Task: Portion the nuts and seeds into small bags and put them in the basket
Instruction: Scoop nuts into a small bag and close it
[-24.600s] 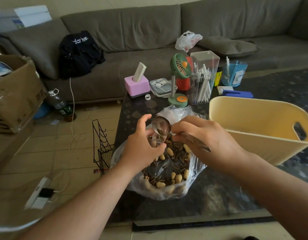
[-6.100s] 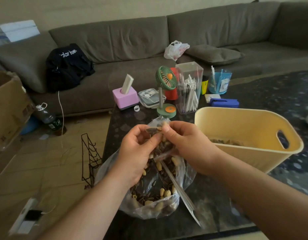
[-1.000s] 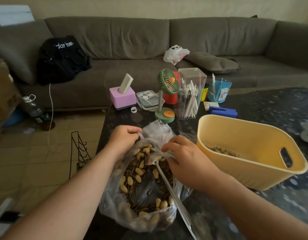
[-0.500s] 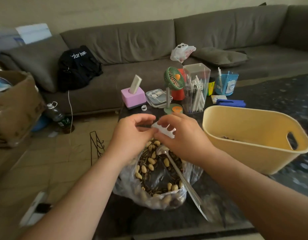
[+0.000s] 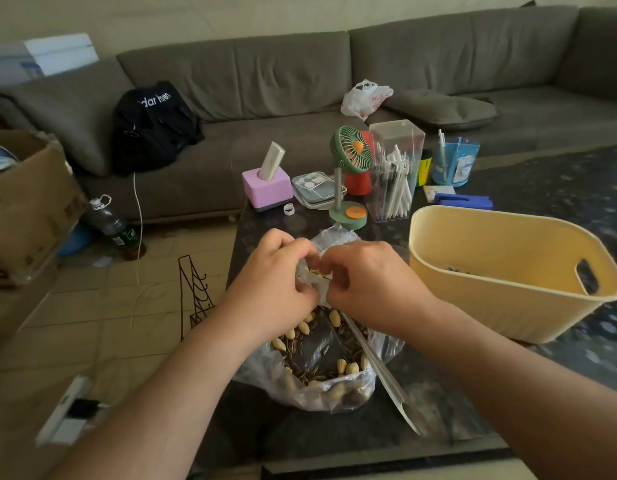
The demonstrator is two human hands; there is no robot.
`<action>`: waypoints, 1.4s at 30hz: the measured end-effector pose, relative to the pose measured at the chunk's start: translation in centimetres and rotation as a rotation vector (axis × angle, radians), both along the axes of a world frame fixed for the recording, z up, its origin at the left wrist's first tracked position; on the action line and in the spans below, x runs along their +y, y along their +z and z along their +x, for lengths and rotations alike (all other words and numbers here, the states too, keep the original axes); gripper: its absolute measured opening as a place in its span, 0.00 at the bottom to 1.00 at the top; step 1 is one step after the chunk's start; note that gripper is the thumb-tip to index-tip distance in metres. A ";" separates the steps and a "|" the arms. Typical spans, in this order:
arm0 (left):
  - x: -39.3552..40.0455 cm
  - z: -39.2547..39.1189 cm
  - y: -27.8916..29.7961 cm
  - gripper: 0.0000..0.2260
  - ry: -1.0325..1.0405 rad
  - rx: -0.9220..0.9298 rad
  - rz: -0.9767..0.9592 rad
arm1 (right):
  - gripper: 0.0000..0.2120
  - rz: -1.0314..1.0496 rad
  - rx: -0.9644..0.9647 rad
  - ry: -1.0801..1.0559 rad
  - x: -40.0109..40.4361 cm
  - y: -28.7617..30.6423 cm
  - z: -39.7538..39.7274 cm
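Risk: small bag [image 5: 314,280] slips or tears while being worked open, dropping nuts back into big bag [image 5: 321,372] or onto table [image 5: 438,403]; spoon [image 5: 376,365] leaning out of big bag could get knocked. Both hands mid-frame, knuckles up: left hand [image 5: 276,282] and right hand [image 5: 366,282] each pinch small bag's edge, fingers curled. Basket [image 5: 501,306] at right, some contents inside.
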State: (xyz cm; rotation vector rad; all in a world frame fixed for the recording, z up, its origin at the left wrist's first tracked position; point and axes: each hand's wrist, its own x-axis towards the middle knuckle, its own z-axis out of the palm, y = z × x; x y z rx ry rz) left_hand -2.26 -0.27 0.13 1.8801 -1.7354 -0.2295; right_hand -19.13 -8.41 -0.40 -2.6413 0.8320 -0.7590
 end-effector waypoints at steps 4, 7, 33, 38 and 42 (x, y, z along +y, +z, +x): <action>0.1 0.6 -0.8 0.19 -0.105 0.211 -0.080 | 0.06 0.420 -0.192 -0.158 0.1 0.3 0.3; 0.5 0.9 -1.6 0.38 -0.161 0.198 0.010 | 0.09 0.893 -0.430 -0.173 0.2 0.3 0.6; -0.5 1.3 -4.1 0.35 -0.139 0.229 -0.010 | 0.09 0.857 -0.316 -0.183 -0.5 -1.9 -0.4; -0.7 1.2 -4.2 0.36 -0.050 0.069 -0.072 | 0.09 0.929 -0.352 -0.096 -0.5 -1.2 -0.5; -0.8 0.7 -4.3 0.35 -0.021 -0.013 -0.134 | 0.16 1.204 -0.317 -0.061 0.1 -1.0 -0.1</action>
